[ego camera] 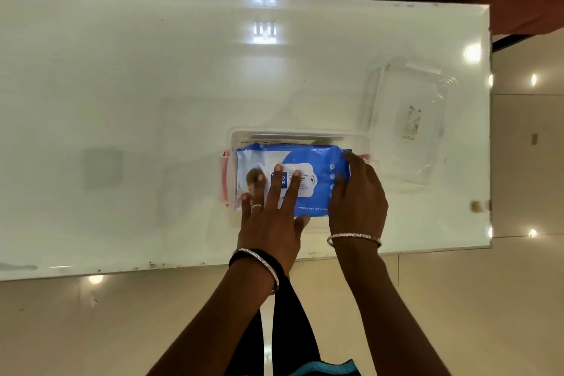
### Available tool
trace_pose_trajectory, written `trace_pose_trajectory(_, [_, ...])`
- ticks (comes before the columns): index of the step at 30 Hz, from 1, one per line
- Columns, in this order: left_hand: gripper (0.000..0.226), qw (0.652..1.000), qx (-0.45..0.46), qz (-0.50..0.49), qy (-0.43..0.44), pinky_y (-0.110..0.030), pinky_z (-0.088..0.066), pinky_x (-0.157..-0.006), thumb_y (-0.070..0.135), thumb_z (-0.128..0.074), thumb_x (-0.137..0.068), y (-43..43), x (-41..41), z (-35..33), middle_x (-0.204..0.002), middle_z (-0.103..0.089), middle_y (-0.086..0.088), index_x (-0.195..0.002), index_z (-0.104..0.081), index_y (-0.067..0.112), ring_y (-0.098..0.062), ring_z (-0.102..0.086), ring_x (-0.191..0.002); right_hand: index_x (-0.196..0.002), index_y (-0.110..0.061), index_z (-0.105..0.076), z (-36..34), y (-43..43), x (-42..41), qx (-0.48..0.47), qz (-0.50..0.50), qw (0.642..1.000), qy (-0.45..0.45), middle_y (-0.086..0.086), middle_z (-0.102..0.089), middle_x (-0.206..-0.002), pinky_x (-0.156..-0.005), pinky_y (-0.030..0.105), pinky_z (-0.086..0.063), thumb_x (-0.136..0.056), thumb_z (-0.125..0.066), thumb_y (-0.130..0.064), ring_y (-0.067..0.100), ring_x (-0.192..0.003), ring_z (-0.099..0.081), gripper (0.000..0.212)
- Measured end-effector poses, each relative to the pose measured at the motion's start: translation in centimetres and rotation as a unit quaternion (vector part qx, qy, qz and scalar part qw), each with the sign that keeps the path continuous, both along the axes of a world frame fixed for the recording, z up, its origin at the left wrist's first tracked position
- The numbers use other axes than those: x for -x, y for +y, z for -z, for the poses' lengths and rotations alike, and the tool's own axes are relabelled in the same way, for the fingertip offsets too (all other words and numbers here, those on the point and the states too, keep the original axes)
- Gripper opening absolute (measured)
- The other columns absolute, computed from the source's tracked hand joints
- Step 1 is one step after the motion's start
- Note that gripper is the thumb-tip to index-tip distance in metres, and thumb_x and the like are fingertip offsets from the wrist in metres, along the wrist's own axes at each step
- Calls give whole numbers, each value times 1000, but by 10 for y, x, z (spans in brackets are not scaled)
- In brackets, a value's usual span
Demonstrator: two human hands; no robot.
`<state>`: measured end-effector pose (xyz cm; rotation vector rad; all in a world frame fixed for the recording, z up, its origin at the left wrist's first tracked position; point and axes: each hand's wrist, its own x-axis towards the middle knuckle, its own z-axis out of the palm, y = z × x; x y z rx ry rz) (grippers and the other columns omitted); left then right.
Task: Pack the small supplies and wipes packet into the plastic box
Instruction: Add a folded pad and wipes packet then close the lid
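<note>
A blue and white wipes packet [317,162] lies flat inside the clear plastic box [293,135], filling most of it. My left hand [271,214] rests palm down on the packet's near left part, fingers spread. My right hand [357,198] is cupped over the packet's right end, fingers curled on its edge. Thin dark items show along the box's far wall behind the packet; what they are I cannot tell. The box has reddish clips [225,180] at its left and right ends.
The box's clear lid [409,122] lies on the white glossy table [122,101] to the far right of the box. The table's right edge [490,131] is close beyond the lid. A dark red seat runs behind the table.
</note>
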<state>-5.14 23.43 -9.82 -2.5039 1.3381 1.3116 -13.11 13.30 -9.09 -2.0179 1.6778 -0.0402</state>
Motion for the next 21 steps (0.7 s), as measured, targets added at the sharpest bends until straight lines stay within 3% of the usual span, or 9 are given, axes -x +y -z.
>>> trace_pose_trajectory(4, [71,999,0,-14,-31,-49,-6,-120,48,-28,-100,-2,2,9,-162,23,1,-148,22,36,-32,7,-151,-140,-8,-52,-1,17,3,-27,-142,988,52,16,-40,-154,-111,46,-42,-88,-69,-13,34,-141,-38,55])
trace_pose_trajectory(7, [71,999,-13,-11,-43,-50,-4,-120,48,-29,-100,-5,3,12,-162,24,0,-148,23,36,-32,13,-150,-155,-16,-21,1,19,3,-111,-195,968,109,5,-2,-166,-119,36,-26,-96,-58,-21,25,-153,-12,70])
trace_pose_trajectory(8, [71,999,-16,-11,-44,-50,-4,-120,48,-29,-100,-7,2,12,-162,24,1,-149,21,36,-32,14,-150,-156,-18,-19,1,15,2,-124,-196,966,112,3,0,-166,-119,33,-25,-98,-55,-24,23,-153,-12,69])
trace_pose_trajectory(10, [71,999,-17,-10,-44,-49,-5,-120,49,-29,-100,-6,1,13,-162,25,1,-150,19,36,-32,13,-150,-147,-17,-41,-6,5,1,-119,-163,977,74,4,-28,-161,-112,29,-37,-97,-56,-25,22,-143,-38,53])
trace_pose_trajectory(12, [71,999,-11,-12,-41,-48,-6,-120,49,-30,-100,-5,1,12,-161,26,2,-150,20,37,-31,14,-150,-118,-17,-70,-16,-12,5,-44,-76,996,-34,4,-70,-125,-90,25,-51,-92,-62,-20,17,-105,-70,27])
trace_pose_trajectory(14, [72,999,-6,-17,-48,-48,-5,-121,49,-31,-100,-5,1,11,-161,26,3,-150,20,37,-31,14,-150,-98,-18,-76,-22,-38,15,37,29,992,-120,-3,-77,-86,-73,16,-51,-88,-64,-15,10,-74,-70,16])
trace_pose_trajectory(15, [72,998,-5,-13,-58,-47,-5,-121,49,-31,-100,-6,1,9,-161,25,2,-151,18,36,-32,12,-150,-95,-17,-76,-19,-51,22,63,75,987,-129,-5,-74,-79,-71,15,-48,-87,-64,-14,9,-70,-67,14])
trace_pose_trajectory(18, [69,997,16,-9,-72,-45,-14,-122,46,-37,-99,-9,3,3,-165,11,-3,-155,1,32,-33,3,-151,-107,-9,-71,3,-90,50,46,216,972,-79,5,-73,-93,-80,16,-42,-87,-65,-15,21,-90,-69,21])
trace_pose_trajectory(21, [59,994,94,-17,-56,-47,-31,-116,37,-51,-96,-9,1,-2,-164,-14,-6,-151,-31,32,-33,-14,-150,-136,-2,-50,34,-113,72,-55,267,962,32,21,-58,-131,-104,35,-38,-87,-70,-31,35,-125,-52,61])
